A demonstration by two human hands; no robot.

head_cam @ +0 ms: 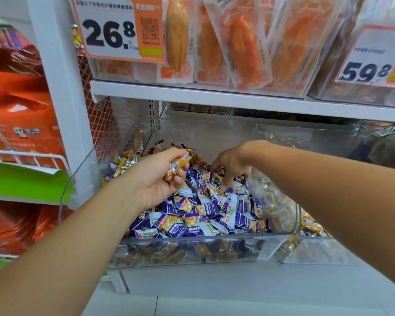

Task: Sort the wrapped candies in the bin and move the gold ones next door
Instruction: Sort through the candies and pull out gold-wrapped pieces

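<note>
Gold candies (177,167): few gripped in left hand (156,179); right hand (231,166) fingers curled, digging purple candies (214,213); bin (192,249) mostly unsorted.

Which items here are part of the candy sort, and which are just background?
In the job:
- left hand, holding gold candies
- right hand, fingers down in the purple candies
- clear bin
- neighbouring bin holding gold candies

Background:
- price tag 26.8
- price tag 59.8
- orange snack packs on the shelf above
- orange bags at left
</note>
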